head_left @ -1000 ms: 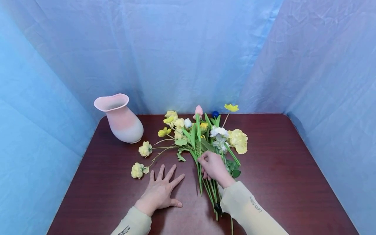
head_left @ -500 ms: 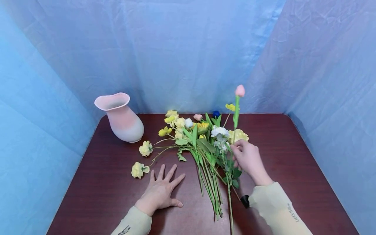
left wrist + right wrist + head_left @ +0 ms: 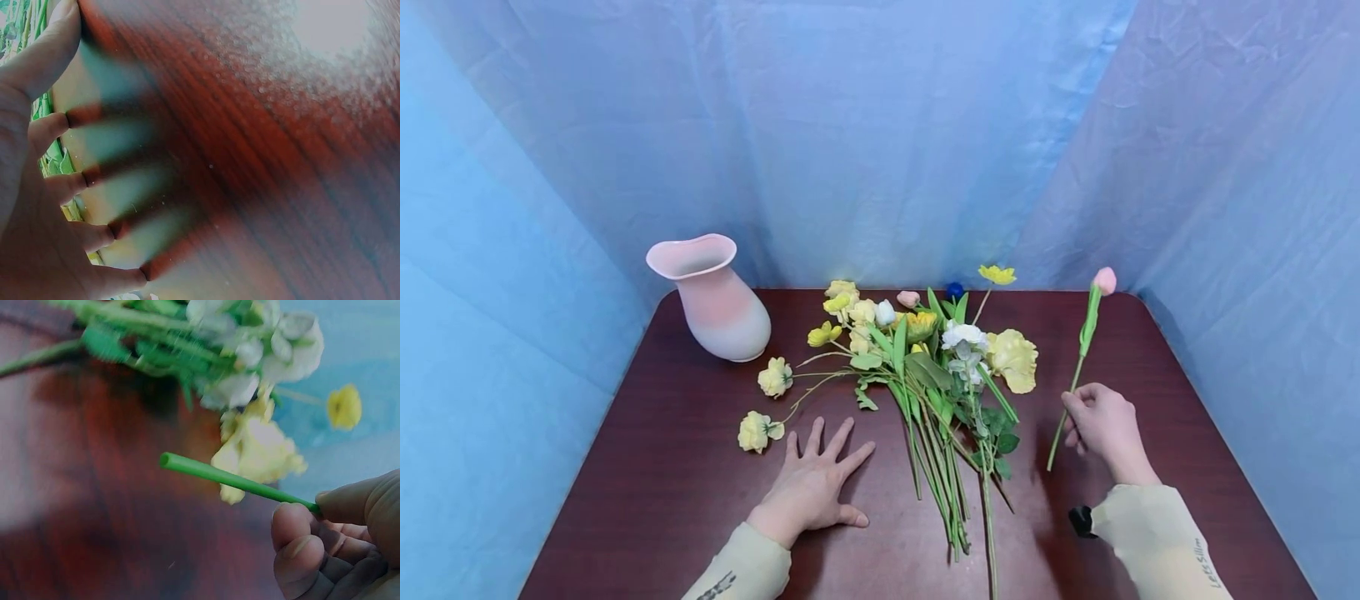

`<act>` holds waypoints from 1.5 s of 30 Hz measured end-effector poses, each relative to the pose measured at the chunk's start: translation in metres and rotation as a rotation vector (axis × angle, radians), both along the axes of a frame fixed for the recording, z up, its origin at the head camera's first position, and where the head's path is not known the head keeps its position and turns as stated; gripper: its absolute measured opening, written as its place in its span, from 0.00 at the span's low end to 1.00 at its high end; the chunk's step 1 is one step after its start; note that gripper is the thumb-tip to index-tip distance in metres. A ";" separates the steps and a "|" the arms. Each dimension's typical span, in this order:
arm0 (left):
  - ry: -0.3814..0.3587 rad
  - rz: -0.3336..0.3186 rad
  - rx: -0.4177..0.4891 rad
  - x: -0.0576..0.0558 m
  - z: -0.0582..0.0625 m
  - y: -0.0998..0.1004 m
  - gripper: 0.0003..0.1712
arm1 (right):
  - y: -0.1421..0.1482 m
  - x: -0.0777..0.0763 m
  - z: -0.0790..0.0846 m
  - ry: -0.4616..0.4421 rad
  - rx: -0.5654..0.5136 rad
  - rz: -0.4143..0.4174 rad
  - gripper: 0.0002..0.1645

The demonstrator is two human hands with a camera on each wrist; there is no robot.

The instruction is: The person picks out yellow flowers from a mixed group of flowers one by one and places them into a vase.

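Note:
In the head view my right hand (image 3: 1105,423) pinches the green stem of a pink tulip (image 3: 1103,281) over the table's right side, bloom pointing away. The right wrist view shows the stem's cut end (image 3: 234,480) jutting out past thumb and fingertips. My left hand (image 3: 812,487) lies palm down with fingers spread, left of the stems; its fingertips (image 3: 128,278) touch the tabletop. Between the hands is a loose pile of flowers: white blooms (image 3: 964,336), a large yellow bloom (image 3: 1012,360), another pink tulip (image 3: 908,299) and several yellow roses (image 3: 775,377).
A pink-and-white vase (image 3: 722,308) with a flared mouth stands at the table's back left. The dark red wooden table (image 3: 647,467) is bounded by blue cloth (image 3: 880,142) behind and at both sides. A blue ball-shaped bloom (image 3: 954,290) lies at the pile's back.
My right hand has drawn the pink tulip out of the pile, first up and then rightward, away from the other flowers. The left hand has stayed in place.

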State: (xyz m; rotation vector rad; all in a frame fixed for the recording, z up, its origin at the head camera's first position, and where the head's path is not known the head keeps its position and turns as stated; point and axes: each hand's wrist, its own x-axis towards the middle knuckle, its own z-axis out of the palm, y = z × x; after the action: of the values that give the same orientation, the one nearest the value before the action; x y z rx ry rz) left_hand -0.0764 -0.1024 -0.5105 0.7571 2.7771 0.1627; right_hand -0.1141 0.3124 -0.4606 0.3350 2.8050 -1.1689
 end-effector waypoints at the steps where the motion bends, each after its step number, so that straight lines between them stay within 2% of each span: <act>1: 0.001 -0.001 -0.001 0.000 0.000 0.000 0.57 | 0.003 0.001 -0.004 -0.019 -0.001 0.001 0.17; 7: 0.003 -0.001 -0.005 0.000 -0.001 0.000 0.58 | 0.015 0.006 -0.027 -0.096 0.004 -0.015 0.14; 12: 0.004 -0.003 0.003 0.001 0.000 -0.001 0.57 | 0.020 0.009 -0.039 -0.139 0.019 -0.027 0.13; 22: 0.006 -0.007 -0.001 0.000 0.002 -0.001 0.57 | 0.024 0.013 -0.051 -0.180 0.040 -0.053 0.13; 27: 0.005 -0.009 -0.001 0.000 0.002 -0.001 0.57 | 0.024 0.012 -0.053 -0.169 0.103 -0.046 0.14; 33: -0.006 -0.003 0.006 0.001 0.002 -0.001 0.56 | 0.019 0.009 -0.042 -0.090 0.188 -0.071 0.18; 40: 0.006 -0.004 0.001 0.001 0.001 -0.001 0.57 | -0.003 -0.002 -0.011 0.128 0.322 -0.073 0.16; 45: 0.010 -0.003 -0.003 0.001 0.001 -0.001 0.57 | -0.030 -0.006 0.010 0.187 0.325 -0.051 0.17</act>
State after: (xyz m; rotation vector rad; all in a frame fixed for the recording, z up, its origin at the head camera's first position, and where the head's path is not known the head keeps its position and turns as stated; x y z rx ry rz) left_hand -0.0756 -0.1030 -0.5092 0.7635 2.7853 0.1550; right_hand -0.1204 0.2824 -0.4507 0.3356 3.1711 -0.7847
